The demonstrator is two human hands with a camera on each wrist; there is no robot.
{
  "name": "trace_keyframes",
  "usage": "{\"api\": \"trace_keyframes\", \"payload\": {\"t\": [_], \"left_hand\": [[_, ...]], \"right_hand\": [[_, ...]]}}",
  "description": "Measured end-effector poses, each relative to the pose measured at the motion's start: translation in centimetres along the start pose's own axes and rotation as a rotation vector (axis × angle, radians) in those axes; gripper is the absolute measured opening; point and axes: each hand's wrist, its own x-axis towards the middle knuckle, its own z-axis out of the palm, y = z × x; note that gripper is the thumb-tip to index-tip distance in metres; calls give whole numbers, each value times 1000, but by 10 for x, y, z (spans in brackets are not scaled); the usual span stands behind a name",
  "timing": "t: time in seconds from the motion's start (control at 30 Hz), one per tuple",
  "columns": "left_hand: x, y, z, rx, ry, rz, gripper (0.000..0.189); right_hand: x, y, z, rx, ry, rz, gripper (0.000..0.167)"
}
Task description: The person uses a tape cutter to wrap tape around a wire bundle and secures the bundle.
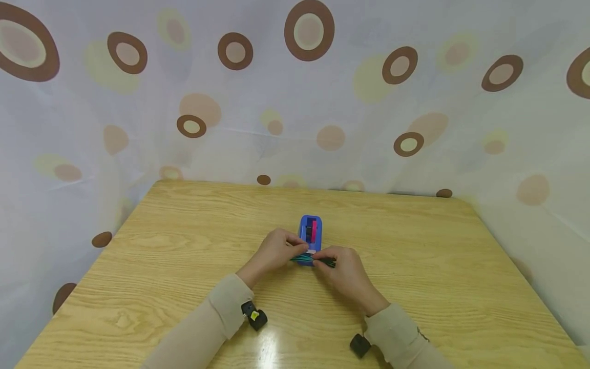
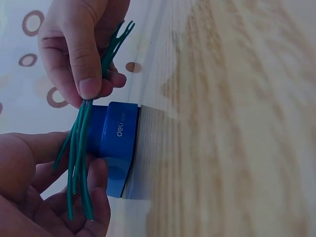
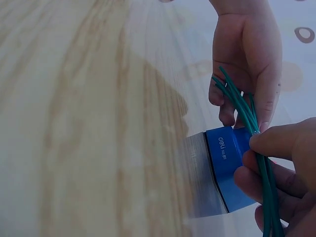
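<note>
A bundle of thin green wires point(image 2: 79, 148) lies across the front of a blue tape dispenser point(image 1: 303, 233) marked "deli". My right hand point(image 1: 348, 271) pinches the bundle near its middle between thumb and fingers, beside a dark band in the left wrist view. The wires' loose ends fan out in front of my left hand point(image 1: 276, 251). Its thumb and index fingertips come close together at the dispenser's front, right by the bundle; I cannot tell what they hold. In the right wrist view the left thumb tip reaches the bundle's middle, and the dispenser point(image 3: 224, 158) sits just beyond.
The wood-grain table point(image 1: 184, 220) spreads around the dispenser. Behind and beside it hangs a pale curtain point(image 1: 272, 102) with brown and beige circles. Dark wrist cameras sit at both cuffs, one of them the left camera point(image 1: 256, 319).
</note>
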Motion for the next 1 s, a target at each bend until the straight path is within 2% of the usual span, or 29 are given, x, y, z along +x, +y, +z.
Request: {"api": "trace_keyframes", "payload": {"t": [0.17, 0.53, 1.0], "left_hand": [[0, 0, 0, -2, -1, -14, 17], [2, -2, 1, 6, 7, 0, 15], [4, -6, 5, 17, 17, 4, 16]], "right_hand": [[1, 0, 0, 15, -12, 21, 11], [3, -1, 1, 13, -8, 4, 11], [4, -1, 1, 15, -29, 47, 9]]}}
